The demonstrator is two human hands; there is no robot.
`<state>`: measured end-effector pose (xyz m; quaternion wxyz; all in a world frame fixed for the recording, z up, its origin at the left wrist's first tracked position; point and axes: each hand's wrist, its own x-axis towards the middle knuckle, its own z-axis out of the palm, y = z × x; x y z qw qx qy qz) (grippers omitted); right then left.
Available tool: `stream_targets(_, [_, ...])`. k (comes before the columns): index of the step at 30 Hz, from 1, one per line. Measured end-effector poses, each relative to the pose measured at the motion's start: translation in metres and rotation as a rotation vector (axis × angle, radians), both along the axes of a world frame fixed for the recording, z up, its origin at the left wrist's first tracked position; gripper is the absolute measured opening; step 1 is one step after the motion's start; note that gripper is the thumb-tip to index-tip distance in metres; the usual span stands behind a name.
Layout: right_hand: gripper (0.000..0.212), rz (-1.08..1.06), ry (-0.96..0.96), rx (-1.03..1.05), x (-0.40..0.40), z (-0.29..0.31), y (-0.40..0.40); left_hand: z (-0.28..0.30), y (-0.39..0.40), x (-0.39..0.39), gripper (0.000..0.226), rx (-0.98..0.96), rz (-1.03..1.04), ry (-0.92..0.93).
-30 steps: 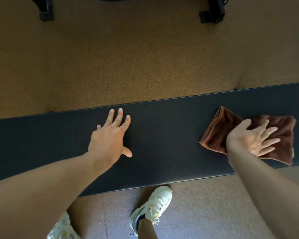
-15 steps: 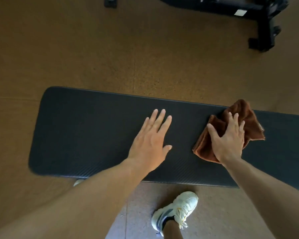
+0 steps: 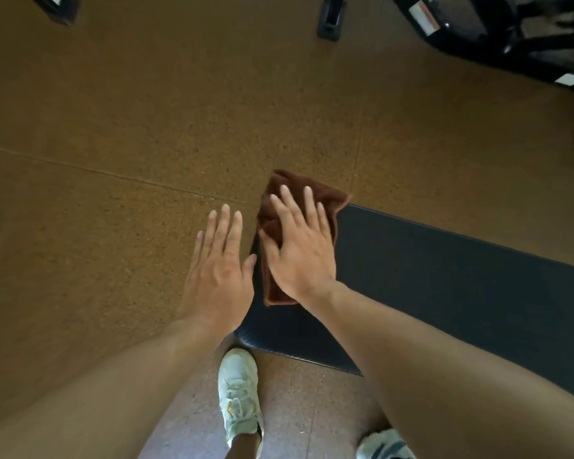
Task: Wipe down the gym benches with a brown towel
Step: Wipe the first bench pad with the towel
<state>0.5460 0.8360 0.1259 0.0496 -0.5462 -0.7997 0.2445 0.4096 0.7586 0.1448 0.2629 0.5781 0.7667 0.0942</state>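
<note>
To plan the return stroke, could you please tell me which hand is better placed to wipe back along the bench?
Probably the right hand: it presses the towel onto the bench, while the left hand holds nothing.

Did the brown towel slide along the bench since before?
Yes. The brown towel under the right hand went left along the bench, from near its middle to its left end, where it now overhangs the edge.

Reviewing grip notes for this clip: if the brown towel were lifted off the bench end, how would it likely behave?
Probably floppy: the brown towel lies folded and creased under the flat right hand. Likely light. Its far corner already overhangs the bench, so it may drape or slide off.
</note>
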Motion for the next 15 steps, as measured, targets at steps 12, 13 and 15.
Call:
stream_targets(12, [0.062, -0.921, -0.110, -0.113, 0.082, 0.018, 0.011, -0.008, -0.009, -0.037, 0.071, -0.023, 0.080, -0.126])
stream_targets(13, [0.061, -0.967, -0.077, -0.114, 0.073, 0.020, 0.016, -0.010, -0.013, -0.036, 0.071, -0.031, 0.091, -0.138])
stream_targets(15, [0.059, -1.004, -0.009, -0.129, 0.038, 0.021, 0.021, -0.012, -0.024, -0.034, 0.071, -0.044, 0.126, -0.162])
